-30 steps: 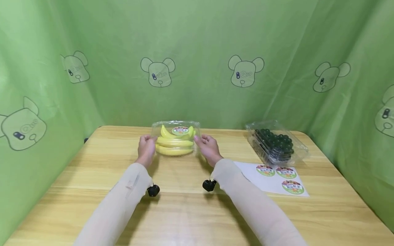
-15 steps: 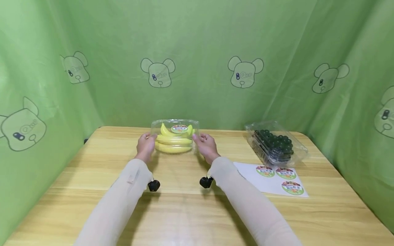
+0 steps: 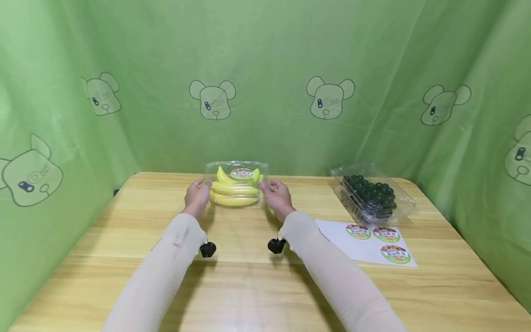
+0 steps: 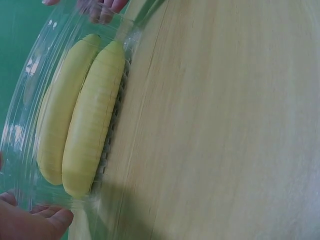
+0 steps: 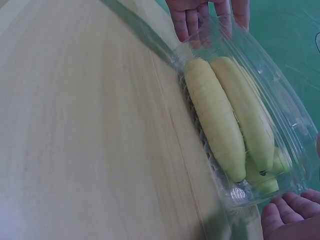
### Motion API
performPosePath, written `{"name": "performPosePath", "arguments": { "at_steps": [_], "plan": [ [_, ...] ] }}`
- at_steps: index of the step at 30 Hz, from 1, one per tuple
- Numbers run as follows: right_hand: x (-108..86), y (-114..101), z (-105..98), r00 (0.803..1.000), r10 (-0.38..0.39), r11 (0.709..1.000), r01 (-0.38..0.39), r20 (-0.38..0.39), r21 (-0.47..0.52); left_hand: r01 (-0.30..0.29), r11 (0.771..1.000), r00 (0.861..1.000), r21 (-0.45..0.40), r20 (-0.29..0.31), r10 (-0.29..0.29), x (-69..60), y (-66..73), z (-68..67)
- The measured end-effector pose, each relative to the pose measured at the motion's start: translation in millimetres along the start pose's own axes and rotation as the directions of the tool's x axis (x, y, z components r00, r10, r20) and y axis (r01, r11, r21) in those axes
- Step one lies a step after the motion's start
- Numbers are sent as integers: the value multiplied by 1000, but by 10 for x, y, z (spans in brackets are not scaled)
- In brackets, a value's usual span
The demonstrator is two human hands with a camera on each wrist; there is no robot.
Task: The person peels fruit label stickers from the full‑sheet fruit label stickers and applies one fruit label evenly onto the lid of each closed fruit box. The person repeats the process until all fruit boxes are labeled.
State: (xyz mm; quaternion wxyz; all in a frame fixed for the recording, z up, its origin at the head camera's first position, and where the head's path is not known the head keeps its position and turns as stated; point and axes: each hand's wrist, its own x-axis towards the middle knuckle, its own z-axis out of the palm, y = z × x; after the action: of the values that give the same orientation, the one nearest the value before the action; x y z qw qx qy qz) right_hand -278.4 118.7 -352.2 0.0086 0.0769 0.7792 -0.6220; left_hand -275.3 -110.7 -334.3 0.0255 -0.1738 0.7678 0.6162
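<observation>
A clear plastic clamshell box [image 3: 210,171] of bananas [image 3: 234,201] is near the far edge of the table, and I hold it between both hands. On its lid sits a round fruit label [image 3: 242,174]. My left hand [image 3: 196,198] grips the left end and my right hand [image 3: 279,199] the right end, thumbs on the near side. In the left wrist view, fingers of the left hand [image 4: 35,222] reach under the box's end. The right wrist view has the right hand's fingers [image 5: 295,212] at the other end. Whether the box touches the table cannot be told.
To the right stands another clear clamshell box [image 3: 338,171] with dark green grapes [image 3: 371,190]. In front of it lies a white sheet [image 3: 342,237] with three round labels [image 3: 395,254]. A green curtain [image 3: 265,55] closes off the table [image 3: 244,290] at back and sides.
Both hands and the banana box have shifted slightly up and away since a second ago, then stayed almost still. The grip is unchanged.
</observation>
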Motion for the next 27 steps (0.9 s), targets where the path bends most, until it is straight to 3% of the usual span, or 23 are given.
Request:
{"name": "performPosePath", "arguments": {
  "at_steps": [17,21,27],
  "plan": [
    [-55,-43,-30,998,20,998,-17,55,-61,4,998,999,64,-34,-2,-33,24,-14],
    [-120,-89,-78,998,-8,995,13,57,-99,-66,985,995,157,-61,77,-61,55,22],
    [-181,-159,-176,996,-75,986,82,51,-144,-198,941,967,273,-105,233,-138,147,159]
  ]
}}
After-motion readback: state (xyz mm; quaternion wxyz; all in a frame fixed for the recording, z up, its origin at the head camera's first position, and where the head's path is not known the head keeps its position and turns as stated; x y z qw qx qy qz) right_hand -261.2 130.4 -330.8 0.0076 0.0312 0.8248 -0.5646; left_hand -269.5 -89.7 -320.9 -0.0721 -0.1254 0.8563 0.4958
